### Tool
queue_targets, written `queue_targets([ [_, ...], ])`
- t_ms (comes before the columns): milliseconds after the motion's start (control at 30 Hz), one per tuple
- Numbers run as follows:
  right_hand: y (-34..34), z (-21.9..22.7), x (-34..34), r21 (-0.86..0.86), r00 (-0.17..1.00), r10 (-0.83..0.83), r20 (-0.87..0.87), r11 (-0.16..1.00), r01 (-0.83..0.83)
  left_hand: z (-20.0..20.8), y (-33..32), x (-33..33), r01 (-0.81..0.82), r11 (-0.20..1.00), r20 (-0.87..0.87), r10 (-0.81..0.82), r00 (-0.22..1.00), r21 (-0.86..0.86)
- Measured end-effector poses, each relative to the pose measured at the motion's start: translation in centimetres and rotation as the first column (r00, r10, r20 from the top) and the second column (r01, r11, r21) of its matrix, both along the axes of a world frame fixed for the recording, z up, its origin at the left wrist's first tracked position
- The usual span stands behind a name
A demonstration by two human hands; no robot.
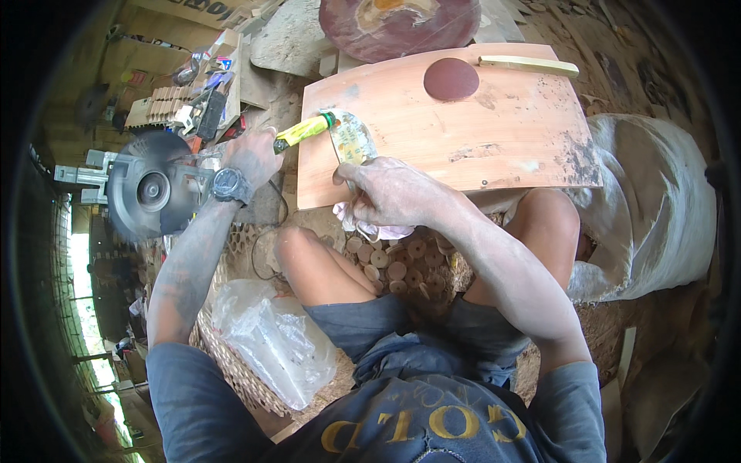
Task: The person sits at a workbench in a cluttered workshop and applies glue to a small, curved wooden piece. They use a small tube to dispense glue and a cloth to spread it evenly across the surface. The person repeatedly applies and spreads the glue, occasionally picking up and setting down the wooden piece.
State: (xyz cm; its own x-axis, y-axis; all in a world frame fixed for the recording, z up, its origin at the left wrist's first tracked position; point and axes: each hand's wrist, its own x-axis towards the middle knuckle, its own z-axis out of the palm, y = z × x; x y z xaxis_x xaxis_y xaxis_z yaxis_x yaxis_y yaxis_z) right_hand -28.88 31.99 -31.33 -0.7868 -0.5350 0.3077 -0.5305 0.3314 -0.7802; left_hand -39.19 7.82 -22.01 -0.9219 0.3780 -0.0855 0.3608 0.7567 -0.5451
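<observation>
My left hand (256, 157), with a dark watch on its wrist, is closed at the dark end of a yellow-green tube (306, 132); its fingertips are partly hidden. The tube's green end reaches over the left side of a light wooden board (432, 150) and meets a curved strip (354, 139) with yellowish markings. My right hand (390, 189) pinches the strip's lower end at the board's near edge. Below that hand hangs a crumpled pinkish cloth (378, 229). On the board lie a dark red round disc (451, 79) and a narrow wooden stick (529, 65).
A round, blurred fan-like machine (152, 189) stands just left of my left forearm. Clutter with wooden pieces (158, 106) lies beyond it. A large maroon disc (401, 31) is at the back, a white sack (656, 204) at right. Small wooden discs (397, 270) and a plastic bag (274, 339) lie near my legs.
</observation>
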Motion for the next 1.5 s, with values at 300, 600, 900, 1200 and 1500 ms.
queue_targets([
  [300, 0.9, -1.1, -1.5, 0.001, 0.997, -0.062, 0.055, 0.998, 0.062, -0.1, 0.4, -0.2, -0.014, 1.0, 0.021, 0.014, 1.0, 0.009],
  [600, 0.5, -1.5, -2.7, 0.079, 0.991, -0.09, 0.101, 0.994, 0.082, -0.9, 0.7, -0.5, 0.045, 0.999, 0.0, -0.045, 0.999, -0.031],
  [900, 0.2, -1.3, -2.8, 0.188, 0.985, -0.116, 0.128, 0.978, 0.09, 1.5, -0.3, 0.3, 0.175, 0.984, -0.063, -0.176, 0.982, -0.012],
  [1200, 0.0, -0.9, -3.1, 0.2, 0.987, -0.12, 0.102, 0.975, 0.098, 5.0, 1.4, 1.1, 0.048, 0.999, 0.018, -0.048, 0.999, -0.001],
  [1500, 0.2, -1.6, -3.4, 0.156, 0.986, -0.115, 0.118, 0.983, 0.096, 9.1, 2.0, 1.1, -0.105, 0.994, -0.103, 0.109, 0.989, 0.041],
])
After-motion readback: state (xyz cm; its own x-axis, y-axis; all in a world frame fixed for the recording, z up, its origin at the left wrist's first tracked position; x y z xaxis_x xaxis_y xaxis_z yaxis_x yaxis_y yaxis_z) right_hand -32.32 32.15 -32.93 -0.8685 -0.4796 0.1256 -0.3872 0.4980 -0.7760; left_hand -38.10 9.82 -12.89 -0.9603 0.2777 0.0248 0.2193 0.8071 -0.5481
